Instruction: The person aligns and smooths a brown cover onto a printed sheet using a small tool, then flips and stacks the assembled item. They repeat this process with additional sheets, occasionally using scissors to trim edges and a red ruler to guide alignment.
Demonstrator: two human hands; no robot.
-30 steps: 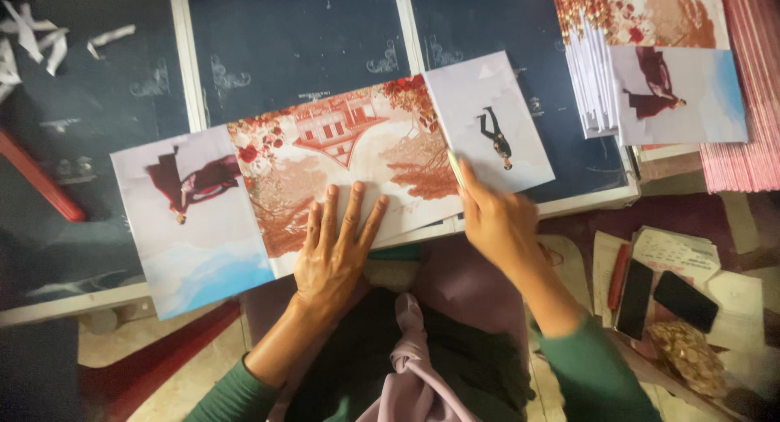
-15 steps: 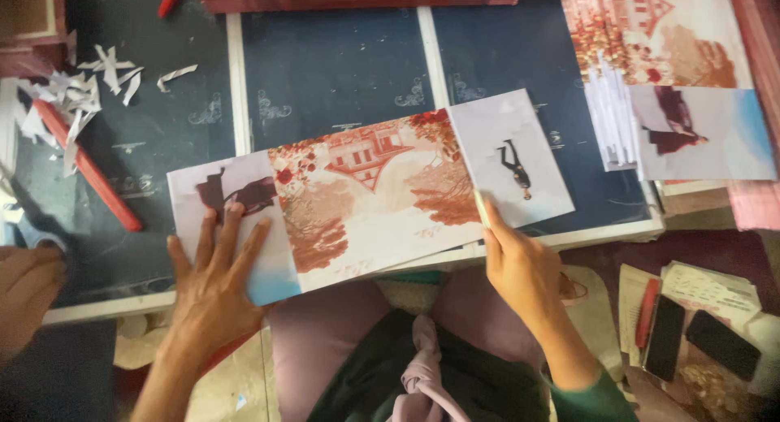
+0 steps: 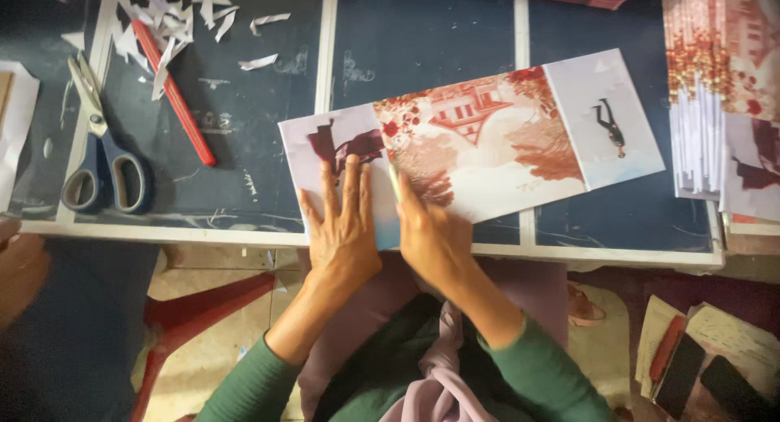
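Left hand [image 3: 341,231] lies flat, fingers spread, on the printed sheet's [image 3: 487,146] near left end; right hand [image 3: 431,235] beside it, seemingly pressing a slim tool, grip unclear

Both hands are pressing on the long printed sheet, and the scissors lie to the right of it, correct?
Not quite. The head view shows the scissors lying to the left of the printed sheet, not the right. Both the left hand and the right hand do press on it.
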